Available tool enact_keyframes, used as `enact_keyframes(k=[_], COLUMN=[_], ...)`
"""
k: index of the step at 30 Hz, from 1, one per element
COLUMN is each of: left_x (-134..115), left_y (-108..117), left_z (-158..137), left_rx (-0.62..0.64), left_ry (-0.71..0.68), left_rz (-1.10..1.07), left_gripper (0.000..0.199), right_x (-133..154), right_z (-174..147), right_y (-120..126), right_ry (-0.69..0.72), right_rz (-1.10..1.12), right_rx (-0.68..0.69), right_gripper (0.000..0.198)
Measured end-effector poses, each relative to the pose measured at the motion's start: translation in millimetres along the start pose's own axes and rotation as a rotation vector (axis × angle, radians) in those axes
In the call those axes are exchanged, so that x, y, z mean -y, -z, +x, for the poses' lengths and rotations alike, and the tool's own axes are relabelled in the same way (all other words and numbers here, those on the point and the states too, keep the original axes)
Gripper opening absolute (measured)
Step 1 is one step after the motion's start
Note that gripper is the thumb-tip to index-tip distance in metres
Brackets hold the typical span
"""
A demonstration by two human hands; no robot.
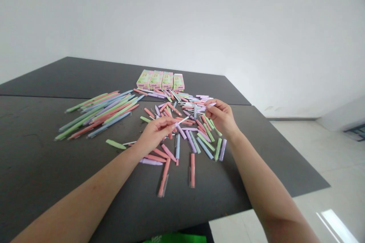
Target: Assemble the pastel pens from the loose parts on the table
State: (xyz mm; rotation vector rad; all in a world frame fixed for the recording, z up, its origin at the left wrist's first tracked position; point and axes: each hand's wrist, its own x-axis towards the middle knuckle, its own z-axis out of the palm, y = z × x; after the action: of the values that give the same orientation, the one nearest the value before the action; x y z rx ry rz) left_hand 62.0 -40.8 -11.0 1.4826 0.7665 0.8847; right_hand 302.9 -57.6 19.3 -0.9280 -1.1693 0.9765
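My left hand (158, 133) pinches a thin white pen refill (183, 120) above the middle of the scattered pen parts. Something purple shows at its fingertips, partly hidden by the fingers. My right hand (221, 115), a little farther away and to the right, has thumb and fingers closed on a purple pen barrel (209, 105). The refill and the barrel are apart. Below both hands lie loose barrels in pink, green, blue and purple, among them a pink pen barrel with a clear clip (192, 171) near the front.
On the left lies a pile of longer pens (99, 115) in the same colours. Several green and pink boxes (156, 79) stand in a row behind the loose parts. The dark table (57, 182) ends at the right, with pale floor tiles (313, 152) beyond it.
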Motion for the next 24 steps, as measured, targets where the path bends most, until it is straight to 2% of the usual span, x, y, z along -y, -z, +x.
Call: enact_keyframes(k=[4,15,18,22,24], left_x=[0.3,2.1,1.4,1.7,2.1], left_y=[0.1,0.3,-0.1,0.2,0.5], left_z=[-0.3,0.2,-0.2,-0.4,-0.1], left_rx=[-0.003,0.000,0.004,0.001,-0.001], left_ry=[0.003,0.024,0.020,0.027,0.029], left_rz=[-0.001,-0.015,-0.021,-0.005,0.002], left_gripper=[0.026,0.027,0.027,0.029,0.030], right_x=[5.4,-3.8,-2.2,-0.8,-1.8], right_z=[0.7,-1.2,-0.6,2.7,3.6], right_y=[1.6,3.2,0.1,-0.8,-0.5], right_ry=[-0.010,-0.040,-0.052,-0.082,-0.114], right_rz=[0.007,-0.022,-0.019,0.077,0.102], right_rx=[-0.013,0.102,0.080,-0.031,-0.029], right_gripper=[0.015,0.018,0.019,0.019,0.020])
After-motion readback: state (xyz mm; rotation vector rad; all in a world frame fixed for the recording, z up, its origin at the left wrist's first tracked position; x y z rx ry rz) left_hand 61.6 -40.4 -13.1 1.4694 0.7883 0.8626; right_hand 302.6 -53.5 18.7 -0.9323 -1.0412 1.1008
